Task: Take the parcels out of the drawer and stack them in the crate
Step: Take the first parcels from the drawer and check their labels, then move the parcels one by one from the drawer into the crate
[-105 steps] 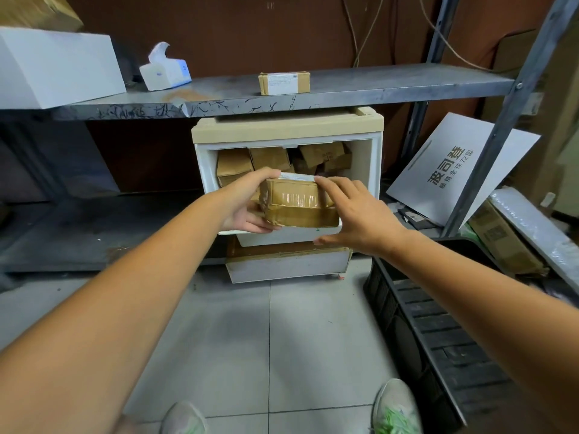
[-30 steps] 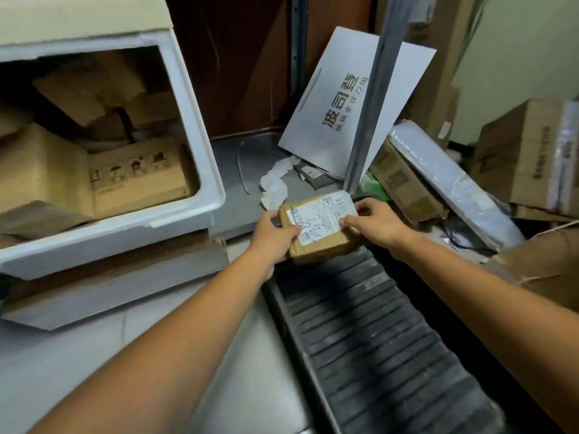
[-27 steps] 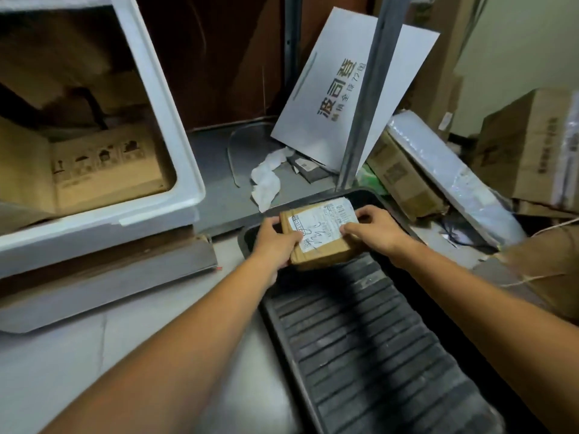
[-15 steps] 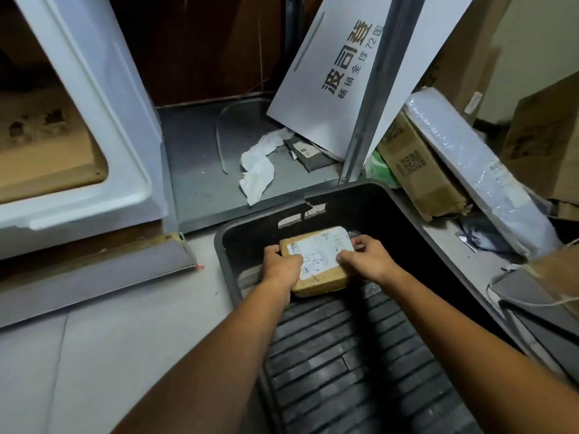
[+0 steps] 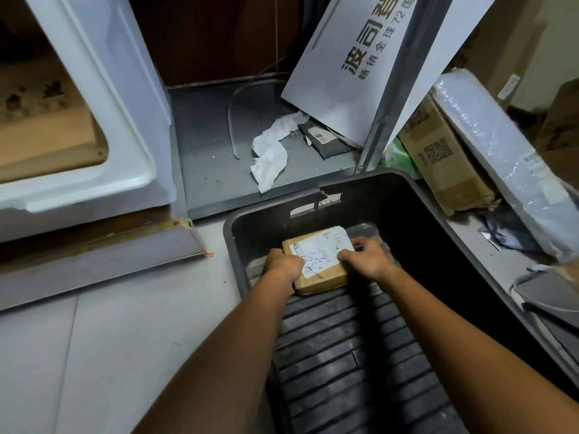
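A small brown cardboard parcel (image 5: 322, 267) with a white scribbled label lies low inside the black plastic crate (image 5: 438, 233), at its far end on the ribbed floor. My left hand (image 5: 283, 266) grips the parcel's left edge and my right hand (image 5: 365, 260) grips its right edge. The white drawer (image 5: 103, 170) stands open at the upper left, with more brown parcels (image 5: 47, 133) inside it.
A grey metal shelf base (image 5: 213, 145) behind the crate holds crumpled white paper (image 5: 271, 155). A white printed board (image 5: 360, 64) leans on a metal upright (image 5: 391, 89). Cardboard boxes (image 5: 445, 158) and a wrapped white package (image 5: 501, 158) crowd the crate's right side. Grey floor tiles (image 5: 109, 339) lie at left.
Both hands carried the parcel from the drawer over to the crate and lowered it down to the crate's floor. The view swung right and down.
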